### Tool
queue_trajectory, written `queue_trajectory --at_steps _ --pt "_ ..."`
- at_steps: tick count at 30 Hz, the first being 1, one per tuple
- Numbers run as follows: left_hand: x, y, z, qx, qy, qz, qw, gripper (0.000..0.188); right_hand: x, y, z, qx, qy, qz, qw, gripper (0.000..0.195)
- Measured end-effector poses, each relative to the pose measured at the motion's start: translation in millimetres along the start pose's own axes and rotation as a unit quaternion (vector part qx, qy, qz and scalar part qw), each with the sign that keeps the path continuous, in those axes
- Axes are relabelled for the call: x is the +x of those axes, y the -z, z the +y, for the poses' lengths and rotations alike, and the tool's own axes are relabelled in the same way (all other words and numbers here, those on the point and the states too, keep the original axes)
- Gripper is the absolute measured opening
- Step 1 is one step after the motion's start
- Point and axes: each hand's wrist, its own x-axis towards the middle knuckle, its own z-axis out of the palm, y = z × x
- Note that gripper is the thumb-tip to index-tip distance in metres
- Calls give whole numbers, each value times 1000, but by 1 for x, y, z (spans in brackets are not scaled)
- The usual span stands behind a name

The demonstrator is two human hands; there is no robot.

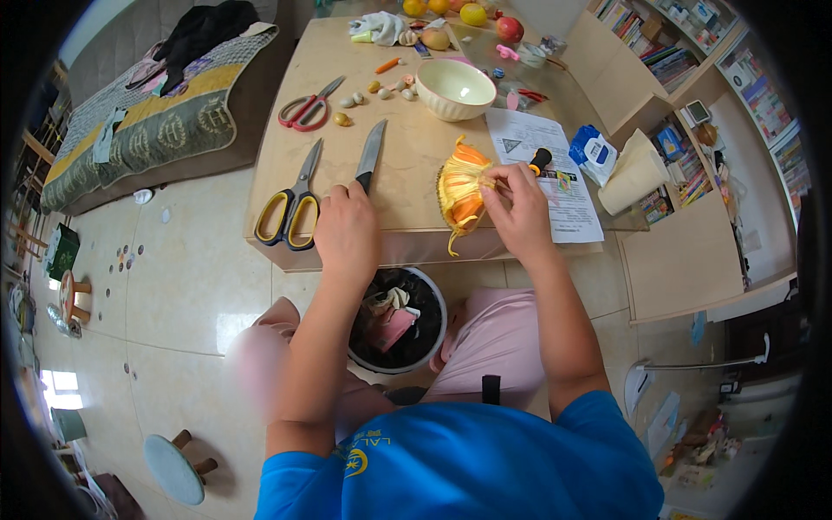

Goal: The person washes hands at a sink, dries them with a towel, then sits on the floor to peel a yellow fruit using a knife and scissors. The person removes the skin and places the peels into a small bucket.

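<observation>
My right hand (518, 209) pinches a piece of yellow-orange fruit (463, 188) with stringy flesh and a rough rind edge, near the table's front edge. My left hand (348, 227) rests at the black handle of a kitchen knife (372, 153), its blade pointing away from me; how firmly the fingers hold it is hidden. Just left of that hand lie black-and-yellow scissors (296, 201). Red-handled scissors (310, 109) lie farther back. A cream bowl (456, 88) stands behind the fruit, with several pale seeds or nuts (357, 98) to its left.
Under the front edge of the wooden table (403, 214) stands a lined waste bin (442, 318) with scraps. Printed paper (575, 208), a black-and-yellow handle (541, 158), a blue-and-white packet (593, 153) and a paper roll (634, 172) lie at right. Fruits and a cloth (380, 29) sit at the back.
</observation>
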Motion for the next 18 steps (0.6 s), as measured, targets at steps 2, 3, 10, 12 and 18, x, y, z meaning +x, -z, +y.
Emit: queue_trajectory --at_steps 2,3,10,12,18 --pt "3 -2 -3 3 1 -2 1000 8 -1 -1 1 13 -11 9 1000 18" --pt "4 -3 -5 -2 8 -5 1000 10 -2 -2 2 9 -8 13 1000 17" --pt "2 -2 -6 28 -21 8 999 32 -3 -4 1 6 2 32 999 17" --pt "1 6 -8 19 -30 15 999 37 -3 -4 0 10 5 28 1000 16" --pt "-3 44 -51 15 32 85 996 30 -4 -7 -1 -7 13 36 999 16"
